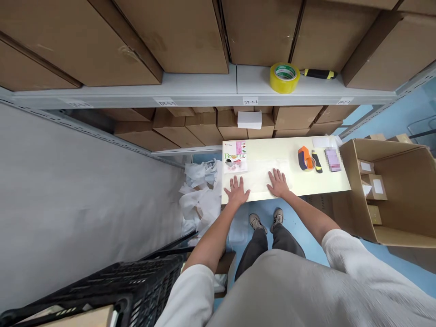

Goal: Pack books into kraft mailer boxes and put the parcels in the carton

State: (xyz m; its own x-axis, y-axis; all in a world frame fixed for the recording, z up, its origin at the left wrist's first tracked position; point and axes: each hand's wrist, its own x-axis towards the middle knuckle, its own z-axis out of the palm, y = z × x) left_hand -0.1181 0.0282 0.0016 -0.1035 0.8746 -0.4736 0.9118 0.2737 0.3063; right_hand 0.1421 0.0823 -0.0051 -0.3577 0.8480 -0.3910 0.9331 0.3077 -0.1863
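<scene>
The left hand (pixel 237 193) lies palm down near the lower left corner of the pale worktop (pixel 323 184), fingers fanned out, its grip wide with nothing held. The right hand (pixel 278 184), near the centre of the frame, is also flat with spread fingers and a wide grip, resting on the right part of a thin pale sheet (pixel 260 175) that stretches between the hands; its edges are faint against the surface. Just above the left hand is a printed packet (pixel 235 156). Right of centre are an orange-and-blue tape dispenser (pixel 305 159), a black-and-yellow cutter (pixel 316 161) beside it and a blurred purple item (pixel 333 160). A large open carton (pixel 405 181) holding small boxes (pixel 377 187) stands at the right edge of the frame; crumpled white wrapping (pixel 202 197) lies left of the worktop.
</scene>
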